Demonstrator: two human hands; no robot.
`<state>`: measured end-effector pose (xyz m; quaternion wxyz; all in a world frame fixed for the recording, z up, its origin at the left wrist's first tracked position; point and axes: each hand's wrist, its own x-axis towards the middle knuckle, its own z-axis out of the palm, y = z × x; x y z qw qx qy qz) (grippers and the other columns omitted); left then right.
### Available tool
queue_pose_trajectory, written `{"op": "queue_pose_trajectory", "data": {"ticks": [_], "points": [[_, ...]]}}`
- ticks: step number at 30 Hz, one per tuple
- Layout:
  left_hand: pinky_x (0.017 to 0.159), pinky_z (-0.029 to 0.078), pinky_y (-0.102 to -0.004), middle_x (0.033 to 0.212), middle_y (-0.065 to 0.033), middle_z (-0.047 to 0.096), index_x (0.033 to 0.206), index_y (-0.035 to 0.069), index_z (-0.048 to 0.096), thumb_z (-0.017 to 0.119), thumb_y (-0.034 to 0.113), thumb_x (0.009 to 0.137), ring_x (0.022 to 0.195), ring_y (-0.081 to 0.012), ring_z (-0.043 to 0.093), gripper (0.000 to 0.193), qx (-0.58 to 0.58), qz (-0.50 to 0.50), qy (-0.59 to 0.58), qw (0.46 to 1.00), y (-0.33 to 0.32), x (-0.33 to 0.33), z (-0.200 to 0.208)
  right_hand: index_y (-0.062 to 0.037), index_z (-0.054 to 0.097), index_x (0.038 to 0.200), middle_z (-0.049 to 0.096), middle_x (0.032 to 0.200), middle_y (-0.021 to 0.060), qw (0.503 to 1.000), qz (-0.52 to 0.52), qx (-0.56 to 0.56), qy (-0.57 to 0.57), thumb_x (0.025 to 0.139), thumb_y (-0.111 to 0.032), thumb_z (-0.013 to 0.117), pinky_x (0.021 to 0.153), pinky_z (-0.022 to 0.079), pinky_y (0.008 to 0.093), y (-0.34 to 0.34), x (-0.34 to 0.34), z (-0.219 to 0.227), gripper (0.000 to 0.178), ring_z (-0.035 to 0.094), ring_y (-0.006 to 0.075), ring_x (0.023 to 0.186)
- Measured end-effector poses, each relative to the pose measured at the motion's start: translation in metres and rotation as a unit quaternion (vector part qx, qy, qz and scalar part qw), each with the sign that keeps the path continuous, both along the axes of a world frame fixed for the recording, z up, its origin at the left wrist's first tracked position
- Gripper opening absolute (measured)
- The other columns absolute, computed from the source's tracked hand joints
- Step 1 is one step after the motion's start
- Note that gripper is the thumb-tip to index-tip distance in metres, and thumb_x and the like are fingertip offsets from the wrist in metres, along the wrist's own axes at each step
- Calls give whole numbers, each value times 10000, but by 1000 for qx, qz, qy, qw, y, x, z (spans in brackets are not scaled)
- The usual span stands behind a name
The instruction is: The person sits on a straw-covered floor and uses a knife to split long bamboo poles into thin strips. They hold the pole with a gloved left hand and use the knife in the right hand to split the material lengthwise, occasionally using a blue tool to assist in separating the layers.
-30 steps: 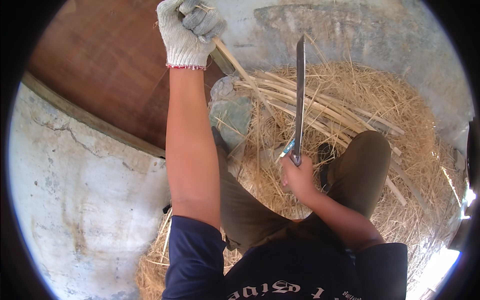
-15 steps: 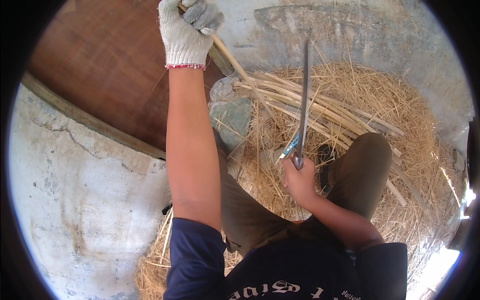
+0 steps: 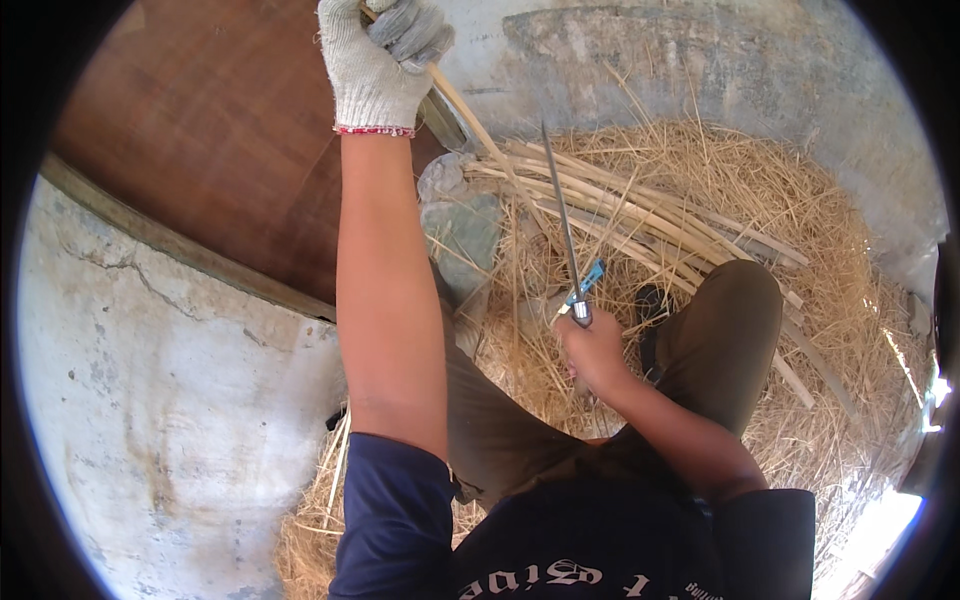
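Observation:
My left hand, in a white knitted glove with a red cuff edge, is raised at the top with its fingers closed round the upper end of a thin pale bamboo-like strip. The strip slants down to the right, its lower part among the straw. My bare right hand grips the handle of a long narrow knife with a metal collar. The blade points up and slightly left, its edge near the strip; whether they touch I cannot tell. Beside the collar shows a small blue object, its kind unclear.
Several long split strips lie in a bundle on loose straw. A greenish stone lies left of them. My bent knee is close to my right hand. A brown panel and a worn plaster wall stand to the left.
The knife has tipped leftward and its point has come lower. My right hand has shifted slightly left. My left hand stays nearly in place, still holding the strip.

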<state>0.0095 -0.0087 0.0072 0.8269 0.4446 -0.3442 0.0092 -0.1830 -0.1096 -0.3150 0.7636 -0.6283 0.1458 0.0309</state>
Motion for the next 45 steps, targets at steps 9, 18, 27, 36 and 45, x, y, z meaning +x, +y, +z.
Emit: {"op": "queue_pose_trajectory", "data": {"ticks": [9,18,27,36,45], "points": [[297,222,-238,450,107,310,647,222,492,623,381,939,338,-79,283,357,-17,-61,50,997,4,-3,1,-15,543,691,541,597,85,972,43,57,225,838,-121,664,444,435,389,0,37,-59,218,504,185,470],[476,268,-267,597,36,304,717,128,463,628,208,919,510,-115,292,273,-54,159,18,986,-5,-20,-1,-51,543,710,507,585,42,989,-19,81,124,859,-139,685,434,432,379,-2,22,-5,224,502,168,471],[516,256,-329,581,31,287,716,132,450,643,259,884,512,-140,283,286,-67,233,59,968,-23,-22,-14,-71,498,676,493,536,19,998,60,-6,20,909,-156,665,389,378,341,5,7,1,299,460,136,395],[511,261,-335,587,28,286,714,135,442,610,245,896,499,-140,281,271,-61,237,39,969,-21,-12,-25,-42,521,677,500,550,23,998,-44,6,-52,890,-170,658,400,376,373,4,9,-7,284,465,148,422],[431,225,-292,523,79,291,702,201,462,618,370,940,422,-104,272,331,-53,199,56,977,-13,5,-27,-93,507,745,472,620,-3,962,97,144,210,854,-132,696,444,393,340,-13,10,22,222,440,119,477]]}}
